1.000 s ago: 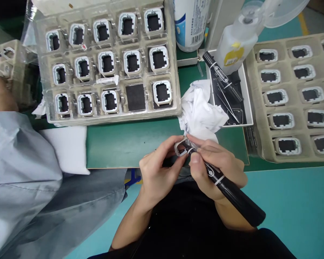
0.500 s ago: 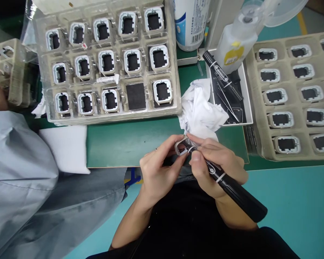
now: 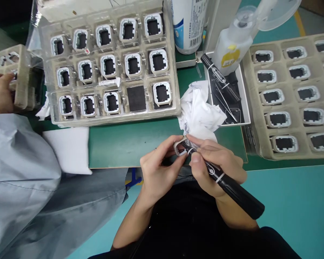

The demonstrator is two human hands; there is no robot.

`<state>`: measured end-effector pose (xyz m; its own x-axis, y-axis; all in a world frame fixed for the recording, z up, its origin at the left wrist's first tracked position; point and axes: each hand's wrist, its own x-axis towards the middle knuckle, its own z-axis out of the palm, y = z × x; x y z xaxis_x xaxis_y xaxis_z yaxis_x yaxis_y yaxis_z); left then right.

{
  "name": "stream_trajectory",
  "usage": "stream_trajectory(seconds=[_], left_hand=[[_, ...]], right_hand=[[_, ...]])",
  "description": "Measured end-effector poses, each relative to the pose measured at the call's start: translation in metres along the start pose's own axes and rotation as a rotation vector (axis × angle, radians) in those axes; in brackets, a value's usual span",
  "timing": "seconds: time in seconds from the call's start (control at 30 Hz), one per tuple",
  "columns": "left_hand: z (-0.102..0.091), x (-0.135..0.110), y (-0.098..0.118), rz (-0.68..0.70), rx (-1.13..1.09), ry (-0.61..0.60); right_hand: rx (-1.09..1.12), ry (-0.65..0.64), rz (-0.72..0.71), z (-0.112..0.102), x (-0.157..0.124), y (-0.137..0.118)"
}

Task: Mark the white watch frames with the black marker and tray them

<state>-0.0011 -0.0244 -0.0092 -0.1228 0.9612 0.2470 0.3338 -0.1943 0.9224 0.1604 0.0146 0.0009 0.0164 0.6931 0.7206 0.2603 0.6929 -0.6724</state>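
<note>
My left hand (image 3: 160, 169) pinches a small white rounded-square frame (image 3: 177, 148) between thumb and fingers, just below the crumpled white cloth. My right hand (image 3: 218, 167) is closed around a black marker pen (image 3: 229, 187) with pale rings. The marker's tip end reaches into the frame's opening; whether it touches the inner wall cannot be made out. Fingers of both hands meet at the frame's upper edge. Similar frames sit in a clear plastic tray (image 3: 124, 117) ahead on the left, where one pocket shows only a dark pad (image 3: 136, 98).
Another tray of frames (image 3: 261, 153) stands on the right. Between the trays lie the white cloth (image 3: 197, 108), a box (image 3: 247, 104) holding a second marker (image 3: 220, 77) and tweezers, and two bottles (image 3: 187, 27). At left, a co-worker's hand (image 3: 1, 93) reaches into a smaller tray.
The camera view has shifted slightly. The co-worker's hand has come further into view over the smaller tray. My hands keep the same hold on the frame and marker.
</note>
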Motion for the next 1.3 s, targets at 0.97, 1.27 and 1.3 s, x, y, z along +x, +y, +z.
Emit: stream_trajectory(seconds=[0.97,1.27,1.3], left_hand=[[-0.002,0.012,0.010,-0.124,-0.295,-0.044],[0.004,0.010,0.017,-0.080,-0.183,0.024],[0.004,0.010,0.017,-0.076,-0.173,0.029]], right_hand=[[0.220,-0.014,0.250,-0.005,-0.005,-0.004],[0.140,0.048,0.230,0.003,-0.003,-0.006],[0.139,0.053,0.230,0.002,-0.003,-0.006]])
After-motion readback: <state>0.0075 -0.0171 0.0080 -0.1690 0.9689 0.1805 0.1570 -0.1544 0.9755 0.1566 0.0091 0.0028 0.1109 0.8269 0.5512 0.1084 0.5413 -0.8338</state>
